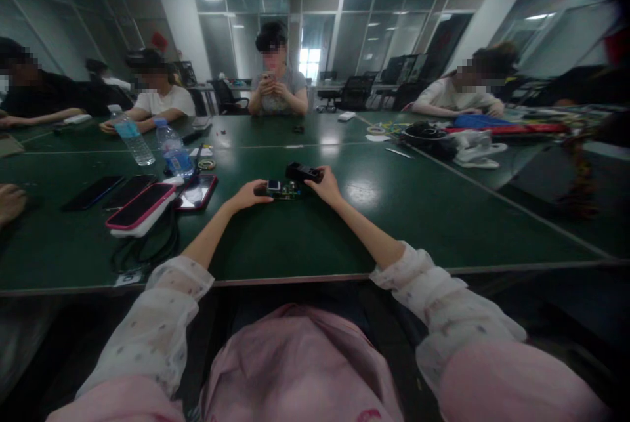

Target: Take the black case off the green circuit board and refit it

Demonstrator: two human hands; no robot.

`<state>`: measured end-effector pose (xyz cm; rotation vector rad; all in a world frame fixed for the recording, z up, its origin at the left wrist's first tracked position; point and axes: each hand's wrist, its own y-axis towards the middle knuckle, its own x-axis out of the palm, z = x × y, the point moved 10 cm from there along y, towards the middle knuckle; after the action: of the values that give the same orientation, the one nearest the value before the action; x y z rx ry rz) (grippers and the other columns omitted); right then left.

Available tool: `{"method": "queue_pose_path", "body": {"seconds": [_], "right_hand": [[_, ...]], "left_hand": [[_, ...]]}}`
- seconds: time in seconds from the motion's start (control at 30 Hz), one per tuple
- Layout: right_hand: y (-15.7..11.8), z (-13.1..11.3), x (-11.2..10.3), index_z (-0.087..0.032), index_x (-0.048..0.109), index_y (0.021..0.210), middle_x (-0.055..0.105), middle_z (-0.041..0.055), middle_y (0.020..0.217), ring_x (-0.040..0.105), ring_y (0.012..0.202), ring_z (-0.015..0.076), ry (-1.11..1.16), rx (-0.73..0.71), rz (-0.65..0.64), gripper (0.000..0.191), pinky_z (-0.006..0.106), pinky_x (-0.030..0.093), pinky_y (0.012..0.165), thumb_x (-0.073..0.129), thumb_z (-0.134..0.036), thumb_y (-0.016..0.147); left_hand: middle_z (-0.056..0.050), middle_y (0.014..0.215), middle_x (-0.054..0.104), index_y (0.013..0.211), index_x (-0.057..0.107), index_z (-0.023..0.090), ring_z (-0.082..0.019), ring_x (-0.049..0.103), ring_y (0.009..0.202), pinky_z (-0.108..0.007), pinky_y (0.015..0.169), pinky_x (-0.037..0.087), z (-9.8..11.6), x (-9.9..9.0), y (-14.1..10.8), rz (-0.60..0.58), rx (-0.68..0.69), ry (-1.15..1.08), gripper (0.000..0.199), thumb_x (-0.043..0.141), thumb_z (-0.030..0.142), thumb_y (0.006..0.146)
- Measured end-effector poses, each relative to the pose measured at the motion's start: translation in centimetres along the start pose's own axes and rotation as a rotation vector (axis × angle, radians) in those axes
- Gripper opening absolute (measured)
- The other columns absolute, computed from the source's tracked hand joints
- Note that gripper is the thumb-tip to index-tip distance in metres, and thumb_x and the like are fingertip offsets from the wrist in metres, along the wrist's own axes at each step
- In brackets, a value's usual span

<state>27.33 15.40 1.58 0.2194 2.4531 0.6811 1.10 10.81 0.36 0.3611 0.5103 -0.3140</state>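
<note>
Over the green table (295, 245), my left hand (250, 195) pinches the left end of a small green circuit board (286, 192). A little square screen (274, 186) sits on the board's left part. My right hand (325, 184) grips a black plastic case (301, 171), thumb on its near side and fingers behind it. The case is tilted, just above and behind the board's right end. Whether case and board touch, I cannot tell.
Left of my hands lie a pink-edged phone (142, 205), more phones (93, 192) and two water bottles (173, 149). Back right are a pen (398, 153), a black bundle (426, 133) and a white plastic item (475, 149). Several people sit around the table.
</note>
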Motion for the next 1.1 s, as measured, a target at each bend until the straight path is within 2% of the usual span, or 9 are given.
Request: {"method": "queue_pose_path", "body": {"seconds": [0.3, 0.67, 0.9, 0.97, 1.1], "right_hand": [[-0.2, -0.5, 0.2, -0.019, 0.052, 0.113, 0.064, 0.0104, 0.103, 0.061, 0.099, 0.0284, -0.094, -0.034, -0.023, 0.054, 0.045, 0.052, 0.085, 0.078, -0.034, 0.068], [-0.6, -1.3, -0.6, -0.018, 0.052, 0.114, 0.064, 0.0128, 0.106, 0.059, 0.102, 0.0308, -0.142, -0.012, 0.012, 0.053, 0.045, 0.051, 0.085, 0.076, -0.036, 0.07], [-0.9, -0.3, 0.4, -0.016, 0.05, 0.117, 0.062, 0.0153, 0.111, 0.056, 0.105, 0.0328, -0.17, 0.038, -0.057, 0.059, 0.047, 0.049, 0.088, 0.077, -0.04, 0.07], [-0.8, -0.3, 0.3, -0.016, 0.05, 0.118, 0.062, 0.0164, 0.114, 0.054, 0.108, 0.0337, -0.15, 0.03, -0.033, 0.057, 0.049, 0.046, 0.091, 0.07, -0.05, 0.076], [-0.5, -0.9, -0.5, -0.015, 0.052, 0.119, 0.063, 0.0168, 0.11, 0.053, 0.109, 0.0331, -0.109, 0.007, 0.058, 0.058, 0.049, 0.043, 0.093, 0.041, -0.064, 0.09]], "left_hand": [[-0.011, 0.123, 0.066, 0.12, 0.061, 0.017, -0.028, 0.061, 0.115, -0.049, 0.105, 0.043, 0.4, 0.0, -0.1, -0.01, -0.007, 0.026, 0.064, 0.082, 0.04, 0.064], [-0.012, 0.125, 0.065, 0.122, 0.061, 0.017, -0.029, 0.06, 0.116, -0.05, 0.104, 0.042, 0.4, -0.1, -0.3, -0.007, -0.015, 0.047, 0.064, 0.081, 0.042, 0.065], [-0.012, 0.124, 0.065, 0.121, 0.061, 0.017, -0.029, 0.061, 0.115, -0.049, 0.104, 0.043, -0.2, 0.0, 0.0, 0.004, 0.005, 0.058, 0.066, 0.082, 0.042, 0.064], [-0.012, 0.124, 0.065, 0.122, 0.06, 0.017, -0.029, 0.061, 0.115, -0.049, 0.104, 0.043, -0.3, 0.0, 0.0, 0.007, 0.005, 0.065, 0.067, 0.081, 0.042, 0.064], [-0.012, 0.123, 0.066, 0.122, 0.06, 0.018, -0.029, 0.061, 0.115, -0.049, 0.105, 0.042, -0.3, 0.0, 0.0, 0.005, -0.008, 0.094, 0.066, 0.081, 0.044, 0.065]]}}
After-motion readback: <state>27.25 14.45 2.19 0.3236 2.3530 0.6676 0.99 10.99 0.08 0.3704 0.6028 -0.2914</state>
